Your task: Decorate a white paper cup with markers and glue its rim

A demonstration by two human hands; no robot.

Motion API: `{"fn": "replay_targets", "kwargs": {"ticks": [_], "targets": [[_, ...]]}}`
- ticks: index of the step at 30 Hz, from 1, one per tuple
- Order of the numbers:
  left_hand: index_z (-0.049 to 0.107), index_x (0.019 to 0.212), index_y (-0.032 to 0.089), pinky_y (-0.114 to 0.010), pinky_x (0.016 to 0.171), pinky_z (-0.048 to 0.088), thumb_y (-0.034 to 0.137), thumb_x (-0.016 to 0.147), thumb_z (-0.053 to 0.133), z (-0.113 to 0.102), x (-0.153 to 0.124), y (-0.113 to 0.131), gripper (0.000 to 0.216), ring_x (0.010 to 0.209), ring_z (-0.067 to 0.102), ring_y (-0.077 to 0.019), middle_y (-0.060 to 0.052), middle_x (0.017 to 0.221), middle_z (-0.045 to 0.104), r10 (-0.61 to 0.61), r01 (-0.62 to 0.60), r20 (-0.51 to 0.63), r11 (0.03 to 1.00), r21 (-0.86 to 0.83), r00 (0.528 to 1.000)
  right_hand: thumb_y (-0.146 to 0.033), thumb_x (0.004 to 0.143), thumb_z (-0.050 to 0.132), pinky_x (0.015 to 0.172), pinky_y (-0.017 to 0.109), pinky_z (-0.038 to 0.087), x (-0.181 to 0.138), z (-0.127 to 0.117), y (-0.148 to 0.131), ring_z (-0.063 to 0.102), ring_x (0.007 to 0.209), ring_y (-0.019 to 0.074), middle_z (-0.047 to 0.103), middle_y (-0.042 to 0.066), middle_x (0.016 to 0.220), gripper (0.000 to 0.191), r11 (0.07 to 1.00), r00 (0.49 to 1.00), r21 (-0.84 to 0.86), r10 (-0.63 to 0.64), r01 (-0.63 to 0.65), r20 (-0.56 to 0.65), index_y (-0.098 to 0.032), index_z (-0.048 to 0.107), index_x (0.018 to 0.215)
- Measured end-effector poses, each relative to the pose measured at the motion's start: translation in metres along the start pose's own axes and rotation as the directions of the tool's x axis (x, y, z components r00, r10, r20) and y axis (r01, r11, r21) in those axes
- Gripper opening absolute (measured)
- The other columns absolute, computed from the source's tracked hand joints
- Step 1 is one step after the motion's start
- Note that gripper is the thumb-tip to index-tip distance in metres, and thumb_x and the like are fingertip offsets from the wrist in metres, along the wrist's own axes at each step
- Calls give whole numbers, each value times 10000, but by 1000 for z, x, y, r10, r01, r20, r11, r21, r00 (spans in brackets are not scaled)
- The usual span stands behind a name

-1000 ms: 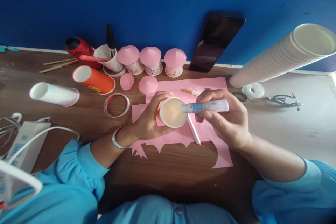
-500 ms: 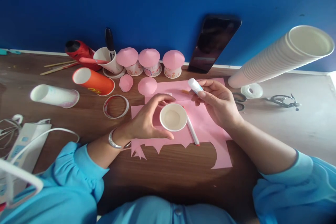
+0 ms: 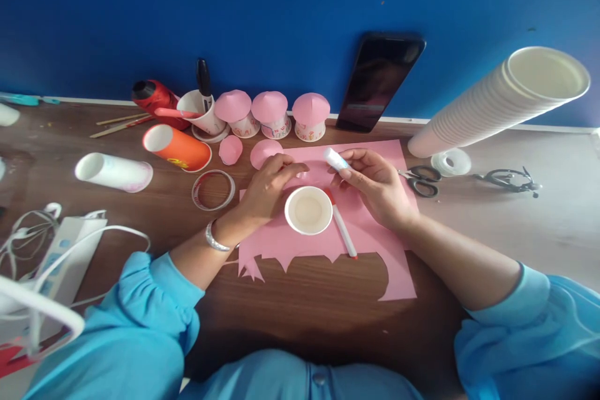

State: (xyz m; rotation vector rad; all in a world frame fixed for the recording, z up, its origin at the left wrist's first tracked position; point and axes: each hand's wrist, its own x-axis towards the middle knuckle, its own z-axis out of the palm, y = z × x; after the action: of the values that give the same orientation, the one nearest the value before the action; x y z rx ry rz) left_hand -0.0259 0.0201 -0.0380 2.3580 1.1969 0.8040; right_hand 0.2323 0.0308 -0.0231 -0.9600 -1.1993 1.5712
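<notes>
A white paper cup stands upright on pink paper, with its open mouth facing up. Just left of the cup, my left hand has its fingers drawn together on a small whitish cap, partly hidden by the fingertips. My right hand pinches a white glue stick between thumb and fingers, tilted up to the left above the paper. Beside the cup lies a white marker with red ends.
Pink-roofed cups line the blue wall, near pink cones. An orange cup, a white cup and a tape roll are left. Scissors, a tall cup stack and a phone are right.
My left hand has let go of the paper cup and moved to the small cap behind it. My right hand has shifted slightly left with the glue stick, uncovering the scissors.
</notes>
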Motion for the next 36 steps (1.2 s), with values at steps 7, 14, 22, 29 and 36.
{"fn": "replay_targets", "kwargs": {"ticks": [7, 14, 22, 29, 36], "targets": [[643, 1126, 209, -345, 854, 611, 296, 956, 752, 4, 5, -6, 220, 903, 733, -180, -56, 1071, 767, -273, 230, -197, 949, -216, 941, -554, 880, 890, 672, 315, 594, -3, 3, 1, 699, 693, 141, 747, -2, 866, 464, 999, 999, -41, 2, 0, 40, -212, 671, 1105], [722, 1233, 207, -332, 929, 678, 458, 944, 827, 0, 8, -3, 397, 1031, 806, -188, -75, 1172, 768, -430, 273, -78, 692, -668, 899, -563, 916, 847, 743, 324, 599, -4, 3, 2, 709, 831, 157, 761, 41, 1020, 434, 980, 996, -179, -74, 81, 45, -214, 681, 1113], [650, 1034, 249, -348, 948, 668, 436, 868, 905, 3, 12, -4, 357, 1024, 786, -162, -3, 1062, 746, -514, 237, 7, 382, -893, 858, -397, 935, 829, 745, 345, 603, -1, 7, 4, 743, 919, 212, 813, 64, 1082, 259, 900, 988, -407, -145, 154, 53, -232, 739, 1113], [728, 982, 226, -272, 730, 611, 459, 779, 969, 0, 14, 2, 392, 786, 720, -125, -5, 908, 783, -533, 313, 103, 320, -894, 840, -358, 972, 808, 686, 319, 587, -4, 9, 5, 745, 860, 201, 831, 58, 1045, 196, 809, 963, -522, -242, 270, 122, -236, 760, 1118], [792, 948, 207, -219, 738, 625, 381, 706, 1026, -1, 13, 10, 379, 826, 765, -124, -17, 922, 832, -551, 333, 132, 284, -899, 824, -283, 1006, 758, 706, 321, 626, -5, 8, 8, 778, 842, 202, 852, 65, 1091, 154, 665, 925, -653, -343, 363, 165, -228, 762, 1149]]}}
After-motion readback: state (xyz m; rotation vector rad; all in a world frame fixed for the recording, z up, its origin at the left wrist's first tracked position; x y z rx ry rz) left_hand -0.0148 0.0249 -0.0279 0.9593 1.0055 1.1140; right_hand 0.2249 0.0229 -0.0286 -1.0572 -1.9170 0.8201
